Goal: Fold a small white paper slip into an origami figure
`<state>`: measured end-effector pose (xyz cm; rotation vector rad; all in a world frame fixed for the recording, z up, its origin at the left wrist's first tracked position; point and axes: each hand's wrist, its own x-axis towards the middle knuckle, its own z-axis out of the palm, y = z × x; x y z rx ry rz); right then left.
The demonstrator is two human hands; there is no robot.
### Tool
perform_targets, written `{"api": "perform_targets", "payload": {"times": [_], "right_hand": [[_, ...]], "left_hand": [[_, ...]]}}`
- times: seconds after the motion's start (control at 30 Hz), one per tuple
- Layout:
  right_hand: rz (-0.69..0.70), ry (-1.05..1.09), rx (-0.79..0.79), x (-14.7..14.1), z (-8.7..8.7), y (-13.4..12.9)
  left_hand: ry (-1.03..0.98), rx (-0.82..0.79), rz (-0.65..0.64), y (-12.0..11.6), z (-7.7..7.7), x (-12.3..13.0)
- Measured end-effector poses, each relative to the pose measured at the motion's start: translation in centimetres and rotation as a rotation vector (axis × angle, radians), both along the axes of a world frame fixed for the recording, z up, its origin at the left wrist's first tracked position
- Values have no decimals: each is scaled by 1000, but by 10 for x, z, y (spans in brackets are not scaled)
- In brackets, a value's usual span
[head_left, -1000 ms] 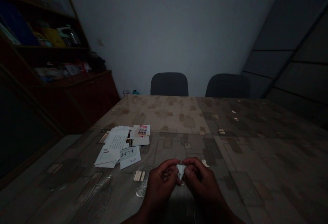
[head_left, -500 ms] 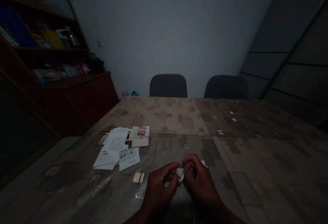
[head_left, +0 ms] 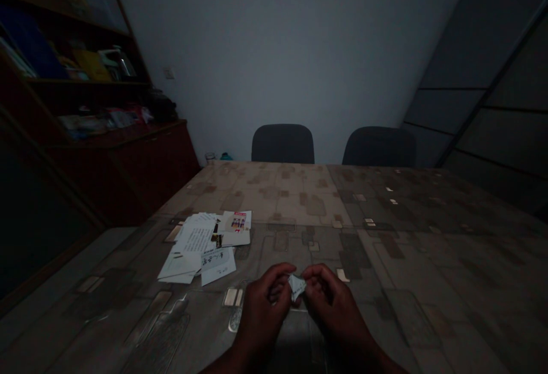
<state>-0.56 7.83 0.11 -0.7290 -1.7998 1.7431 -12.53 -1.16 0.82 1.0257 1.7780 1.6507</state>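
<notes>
Between my two hands, above the near part of the table, is a small folded piece of white paper [head_left: 297, 286] with dark print on it. My left hand [head_left: 268, 300] pinches its left edge between thumb and fingers. On its right edge, my right hand [head_left: 331, 300] grips it the same way, fingers curled. Parts of the paper are hidden behind the fingertips. To the left lies a loose pile of printed papers and cards [head_left: 194, 242], one card [head_left: 218, 265] showing large handwritten-style characters.
A patterned cloth covers the table [head_left: 295, 191]. Two dark chairs [head_left: 282, 143] stand at its far side, before a pale wall. A dark wooden cabinet [head_left: 149, 157] with filled shelves is at the left, and grey panels [head_left: 454, 60] are at the right. The room is dim.
My hands have drawn slightly apart and the right one has dropped a little. More of the folded paper's face now shows between them. The pile of papers has not been moved.
</notes>
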Motion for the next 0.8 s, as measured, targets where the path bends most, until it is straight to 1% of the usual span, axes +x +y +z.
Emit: {"api": "perform_targets", "payload": {"times": [0.13, 0.23, 0.3, 0.43, 0.6, 0.8], "right_hand": [[-31, 2, 15, -1, 2, 0], [-42, -15, 30, -2, 4, 0], [-47, -21, 44, -2, 4, 0], [-59, -29, 52, -3, -1, 0], [-66, -8, 26, -5, -7, -1], [-75, 10, -2, -5, -5, -1]], "left_hand": [[209, 65, -57, 0, -8, -4], [390, 144, -95, 0, -9, -8], [458, 161, -109, 0, -9, -10], [471, 111, -82, 1, -9, -11], [420, 86, -45, 0, -7, -8], [361, 30, -45, 0, -8, -6]]}}
